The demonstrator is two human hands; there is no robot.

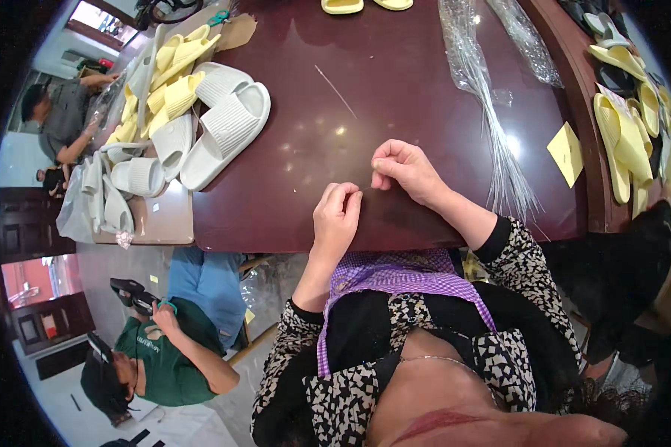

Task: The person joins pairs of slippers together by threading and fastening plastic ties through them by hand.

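- Head view: the left hand (336, 216) and the right hand (404, 168) meet over the near edge of a dark red-brown table (395, 97), close together, fingertips almost touching.
- Both hands are curled nearly closed, thumb pressed to forefinger, pinching the two ends of a thin clear strand (367, 189) that runs between them (so fine it barely shows against the wood).
- The strand sits just above the tabletop, at the picture's centre, with the left hand at its 7 o'clock end and the right hand at its 1 o'clock end.
- At 2 o'clock from the right hand lies a bundle of clear plastic ties (492, 127), fanning out toward the table edge, partly in a transparent sleeve.
- A yellow paper tag (566, 153) lies at 3 o'clock, beyond the bundle.
- At 10 o'clock, a pile of white and pale yellow slide sandals (194, 112) covers the table's far left corner.
- More yellow sandals (628, 134) are stacked at the right rim, off the table.
- At 7 o'clock, below the table edge, a person in a green shirt (164, 357) holds a dark sandal.
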